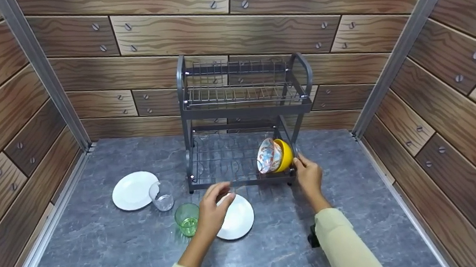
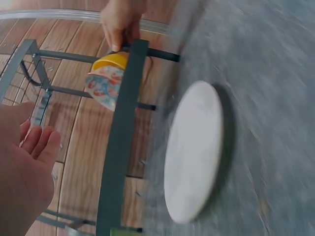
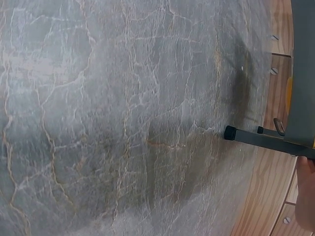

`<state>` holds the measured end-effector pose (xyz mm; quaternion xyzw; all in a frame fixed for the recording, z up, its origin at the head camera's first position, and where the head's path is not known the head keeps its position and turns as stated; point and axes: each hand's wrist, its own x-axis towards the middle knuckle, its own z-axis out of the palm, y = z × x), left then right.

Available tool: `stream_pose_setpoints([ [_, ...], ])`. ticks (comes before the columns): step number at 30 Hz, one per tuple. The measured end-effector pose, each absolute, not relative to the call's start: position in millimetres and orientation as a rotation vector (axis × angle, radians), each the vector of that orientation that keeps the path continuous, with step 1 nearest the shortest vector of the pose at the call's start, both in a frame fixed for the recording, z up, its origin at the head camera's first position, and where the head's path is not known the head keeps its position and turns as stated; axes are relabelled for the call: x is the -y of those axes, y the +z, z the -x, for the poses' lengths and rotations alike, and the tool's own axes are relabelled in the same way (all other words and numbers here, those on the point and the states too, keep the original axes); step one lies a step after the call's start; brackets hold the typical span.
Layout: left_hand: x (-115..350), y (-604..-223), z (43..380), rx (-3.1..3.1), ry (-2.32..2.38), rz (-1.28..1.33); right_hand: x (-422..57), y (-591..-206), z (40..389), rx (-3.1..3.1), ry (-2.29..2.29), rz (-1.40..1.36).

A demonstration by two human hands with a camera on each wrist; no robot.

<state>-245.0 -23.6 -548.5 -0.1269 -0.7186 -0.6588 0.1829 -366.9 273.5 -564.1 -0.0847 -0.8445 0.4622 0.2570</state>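
Note:
The two-tier dark metal dish rack point(image 1: 247, 111) stands against the back wall. On the right of its lower tier, a patterned bowl point(image 1: 266, 156) and a yellow bowl point(image 1: 284, 155) lean on their sides, one nested against the other. My right hand point(image 1: 309, 178) grips the rack's right side beside the yellow bowl; its fingertips are partly hidden. In the right wrist view, only a strip of that hand point(image 3: 306, 194) shows at the rack's leg. My left hand point(image 1: 213, 209) hovers by a white plate point(image 1: 238, 220), fingers loosely bent, holding nothing.
A second white plate point(image 1: 130, 192) lies on the grey marbled floor point(image 1: 102, 246) at left. A clear glass point(image 1: 163, 198) stands by it and a green glass point(image 1: 186, 218) nearer my left hand. Wood-patterned walls point(image 1: 213, 33) enclose the space.

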Motion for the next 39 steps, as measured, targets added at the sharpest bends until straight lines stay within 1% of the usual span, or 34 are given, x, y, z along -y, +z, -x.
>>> stream_pose_setpoints([
  [8,58.8,-561.3,224.3,2.206,-1.551,0.432,-273.7,-564.2,366.6,2.281,1.262,0.237],
  [13,81.9,-567.4,214.7,2.273,-1.346,0.381,-272.5,-563.9,366.5,2.276,1.256,0.230],
  [17,101.9,-572.0,206.2,2.293,-1.274,0.302,-271.9,-563.9,366.4,2.274,1.264,0.219],
  [24,131.4,-584.8,194.8,2.281,-1.297,0.150,-272.8,-564.5,366.3,2.264,1.260,0.230],
  [28,141.8,-594.5,191.3,2.278,-1.425,0.091,-273.5,-564.6,367.1,2.260,1.252,0.231],
  [39,144.0,-608.9,194.8,2.327,-1.714,-0.077,-271.3,-561.0,364.6,2.306,1.299,0.248],
])
